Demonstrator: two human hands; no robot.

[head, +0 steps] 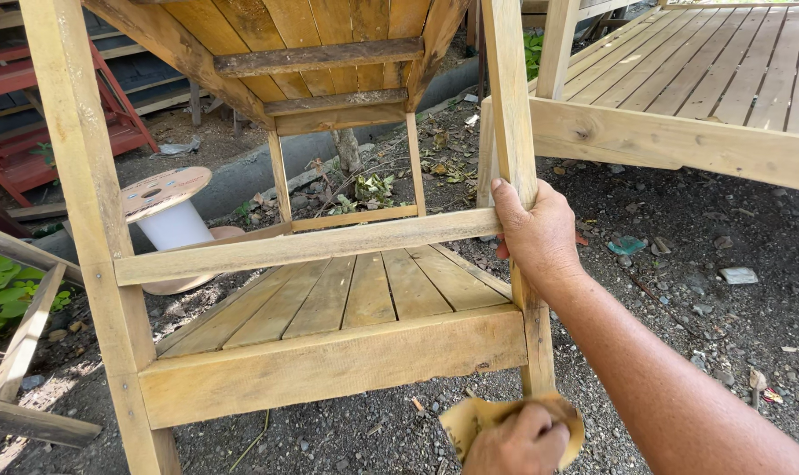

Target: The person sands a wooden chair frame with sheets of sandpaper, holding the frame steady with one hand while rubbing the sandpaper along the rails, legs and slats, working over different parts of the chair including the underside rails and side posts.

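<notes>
The left hand, half cut off by the bottom edge, is clenched on a crumpled tan sheet of sandpaper at the foot of the pale wooden frame's upright leg. The right hand grips that leg higher up; its fingertips are hidden behind the wood.

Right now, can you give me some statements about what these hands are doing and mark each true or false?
1. The right hand grips an upright wooden leg. True.
2. The left hand is empty. False: it holds a yellowish sheet, possibly sandpaper.
3. The slatted panel is painted blue. False: it is bare wood.
4. A cable spool sits on the ground beyond the frame. True.
</notes>
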